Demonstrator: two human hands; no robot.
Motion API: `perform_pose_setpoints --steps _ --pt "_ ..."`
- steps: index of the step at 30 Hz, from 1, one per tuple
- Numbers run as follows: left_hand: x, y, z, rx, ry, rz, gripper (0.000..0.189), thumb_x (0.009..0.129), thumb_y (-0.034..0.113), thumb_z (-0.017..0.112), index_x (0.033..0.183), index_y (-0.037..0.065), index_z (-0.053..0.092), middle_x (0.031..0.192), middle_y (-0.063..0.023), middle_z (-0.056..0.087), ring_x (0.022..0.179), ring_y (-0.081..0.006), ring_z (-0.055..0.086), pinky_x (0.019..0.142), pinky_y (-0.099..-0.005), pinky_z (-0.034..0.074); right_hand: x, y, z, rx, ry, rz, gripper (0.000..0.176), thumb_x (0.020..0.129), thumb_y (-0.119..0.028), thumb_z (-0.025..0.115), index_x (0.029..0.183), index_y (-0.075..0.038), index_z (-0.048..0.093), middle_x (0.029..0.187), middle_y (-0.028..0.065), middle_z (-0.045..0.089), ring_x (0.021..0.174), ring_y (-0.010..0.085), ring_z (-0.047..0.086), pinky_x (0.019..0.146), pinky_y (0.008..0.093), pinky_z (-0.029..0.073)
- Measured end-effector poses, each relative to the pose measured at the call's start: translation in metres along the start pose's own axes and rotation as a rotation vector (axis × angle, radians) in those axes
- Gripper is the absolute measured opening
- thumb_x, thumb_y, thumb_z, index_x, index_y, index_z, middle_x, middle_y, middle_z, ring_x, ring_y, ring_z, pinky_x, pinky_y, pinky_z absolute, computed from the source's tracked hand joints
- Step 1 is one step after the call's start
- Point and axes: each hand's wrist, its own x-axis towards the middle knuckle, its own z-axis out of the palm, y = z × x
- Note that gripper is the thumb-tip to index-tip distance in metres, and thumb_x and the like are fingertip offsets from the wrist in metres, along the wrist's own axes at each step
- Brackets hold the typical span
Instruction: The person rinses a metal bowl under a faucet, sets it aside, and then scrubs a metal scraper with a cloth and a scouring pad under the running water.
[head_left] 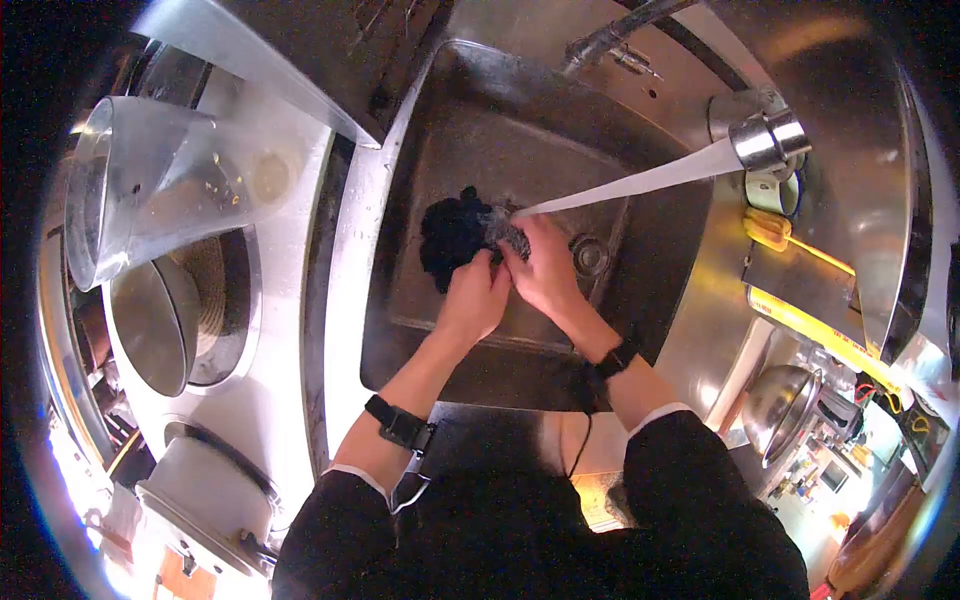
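Observation:
Both of my hands are over a metal sink point(500, 135), close together under a stream of water point(640, 180) that runs from a faucet point(765, 143) on the right. My left hand point(474, 298) has its fingers closed at the lower right edge of a dark, crumpled cloth-like item point(453, 236). A greyish, mesh-like piece point(512, 240) lies under the water between the fingers, and my right hand point(543, 262) is closed round it. Whether that piece belongs to the dark item I cannot tell. The sink drain point(590, 256) shows right of my right hand.
At the left, a large clear plastic container point(160, 185) lies tilted above a round pot opening with a metal lid point(155, 325). A yellow-handled brush point(768, 230), a white cup point(775, 192) and a metal bowl point(778, 410) are on the right.

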Motion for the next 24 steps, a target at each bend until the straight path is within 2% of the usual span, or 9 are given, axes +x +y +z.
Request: perform_pose_setpoints --steps 1,4,6,8,12,14,17,21,24 --pt "-0.002 0.000 -0.001 -0.020 -0.016 0.011 0.027 0.089 0.022 0.052 0.089 -0.005 0.052 0.074 -0.0270 0.060 0.076 -0.0436 0.059 0.066 -0.0483 0.045 0.001 -0.003 -0.006 0.013 -0.017 -0.010 0.029 0.078 -0.018 0.067 0.101 -0.003 0.058 0.101 0.0199 0.059 0.095 0.0387 0.056 0.079 0.0420 0.046" --pt "-0.002 0.005 -0.002 -0.031 -0.038 -0.002 0.025 0.086 0.020 0.055 0.088 -0.005 0.052 0.074 -0.0267 0.060 0.075 -0.0431 0.060 0.065 -0.0472 0.045 0.022 0.008 -0.011 -0.143 0.014 0.204 0.027 0.076 -0.016 0.068 0.099 -0.005 0.058 0.101 0.0178 0.058 0.096 0.0377 0.056 0.079 0.0418 0.046" --pt "0.001 0.003 -0.002 -0.028 -0.046 -0.029 0.024 0.084 0.018 0.057 0.087 -0.005 0.052 0.073 -0.0263 0.060 0.075 -0.0429 0.060 0.065 -0.0468 0.046 0.010 0.000 -0.012 -0.189 0.049 0.086 0.027 0.077 -0.016 0.067 0.100 -0.006 0.058 0.100 0.0175 0.059 0.095 0.0376 0.056 0.079 0.0422 0.046" --pt "0.000 -0.008 0.001 -0.023 0.015 0.059 0.025 0.078 0.015 0.061 0.087 -0.006 0.051 0.074 -0.0256 0.060 0.076 -0.0423 0.060 0.065 -0.0462 0.046 0.002 -0.012 -0.016 -0.033 -0.123 0.006 0.028 0.077 -0.017 0.066 0.102 -0.006 0.058 0.102 0.0182 0.059 0.095 0.0378 0.056 0.079 0.0427 0.046" --pt "0.004 -0.010 0.005 -0.057 0.066 0.071 0.026 0.075 0.014 0.062 0.087 -0.006 0.050 0.076 -0.0260 0.061 0.077 -0.0428 0.060 0.066 -0.0473 0.047 0.018 0.002 -0.012 -0.154 0.021 0.100 0.027 0.077 -0.015 0.065 0.101 -0.005 0.058 0.102 0.0159 0.060 0.096 0.0375 0.055 0.079 0.0436 0.045" --pt "0.002 -0.012 0.001 0.007 0.047 0.019 0.026 0.075 0.013 0.061 0.089 -0.006 0.050 0.077 -0.0266 0.060 0.079 -0.0434 0.059 0.068 -0.0484 0.046 0.010 -0.007 -0.012 -0.108 -0.043 -0.005 0.027 0.077 -0.016 0.065 0.099 -0.002 0.057 0.101 0.0190 0.059 0.095 0.0400 0.055 0.079 0.0472 0.045" --pt "0.000 -0.013 0.004 -0.024 0.050 0.048 0.024 0.074 0.010 0.059 0.089 -0.006 0.050 0.077 -0.0267 0.060 0.080 -0.0441 0.059 0.070 -0.0493 0.046 0.027 0.006 -0.018 -0.132 -0.045 0.240 0.028 0.077 -0.017 0.065 0.101 -0.004 0.056 0.100 0.0192 0.057 0.094 0.0392 0.055 0.080 0.0466 0.045" --pt "-0.003 -0.011 0.002 0.019 0.064 0.001 0.021 0.074 0.008 0.057 0.089 -0.005 0.050 0.079 -0.0262 0.060 0.082 -0.0442 0.058 0.071 -0.0496 0.045 0.004 -0.009 -0.008 -0.094 -0.003 -0.069 0.027 0.079 -0.018 0.064 0.100 -0.004 0.056 0.094 0.0196 0.059 0.089 0.0389 0.056 0.078 0.0465 0.046" --pt "0.002 -0.007 -0.002 -0.054 0.094 0.085 0.020 0.074 0.008 0.057 0.087 -0.004 0.049 0.081 -0.0262 0.060 0.083 -0.0445 0.057 0.071 -0.0500 0.045 0.025 0.005 -0.010 -0.056 0.028 0.235 0.026 0.076 -0.014 0.066 0.097 -0.003 0.057 0.097 0.0193 0.058 0.094 0.0396 0.055 0.081 0.0423 0.044"
